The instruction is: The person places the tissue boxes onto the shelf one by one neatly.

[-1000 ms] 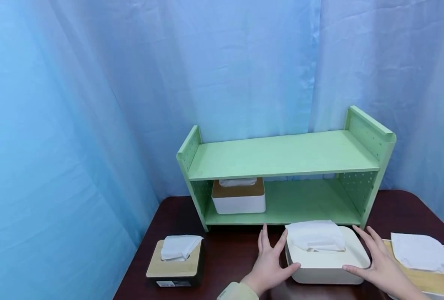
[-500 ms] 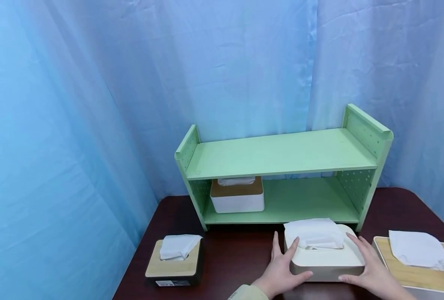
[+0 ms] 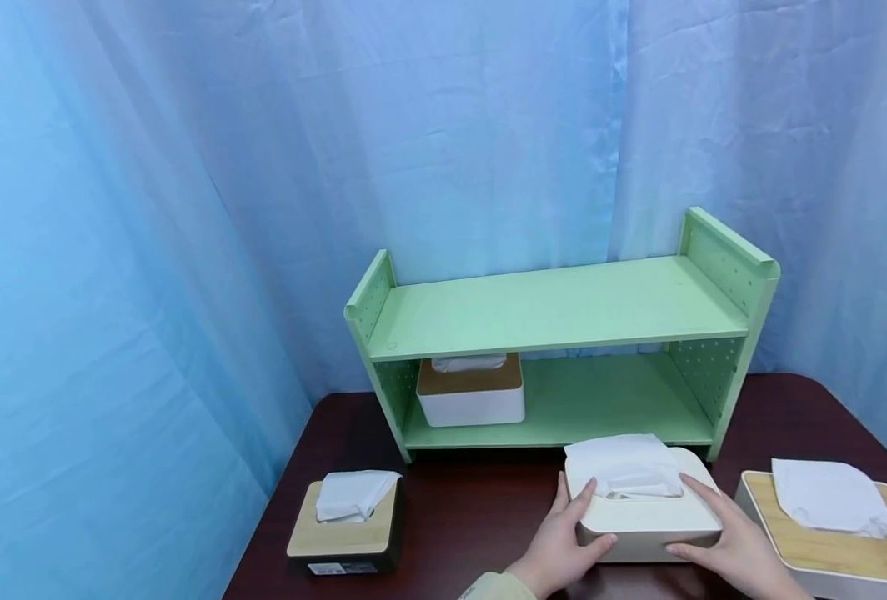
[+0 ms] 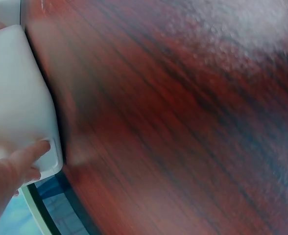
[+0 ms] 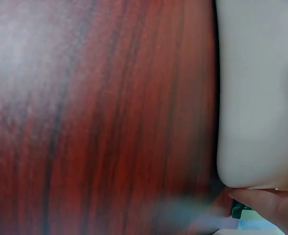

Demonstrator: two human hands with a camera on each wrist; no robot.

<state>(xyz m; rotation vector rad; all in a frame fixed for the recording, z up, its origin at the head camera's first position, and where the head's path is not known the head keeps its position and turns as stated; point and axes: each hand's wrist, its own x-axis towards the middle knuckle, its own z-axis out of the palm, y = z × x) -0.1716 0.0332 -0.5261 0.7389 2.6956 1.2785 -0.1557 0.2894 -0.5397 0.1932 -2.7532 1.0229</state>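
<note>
White tissue box (image 3: 649, 517) is in front of the green shelf (image 3: 556, 308), gripped by left hand (image 3: 558, 542) and right hand (image 3: 736, 542) at opposite ends; even pressure should keep it level, though whether its base touches the table (image 3: 473, 508) is unclear.

The cream tissue box (image 3: 657, 518) looks smooth matt plastic, the table (image 3: 466, 512) glossy wood

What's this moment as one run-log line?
left hand: holds rounded rectangular white tissue box, left side | right hand: holds its right side | green two-tier shelf: brown-lidded rectangular white box, lower left
</note>
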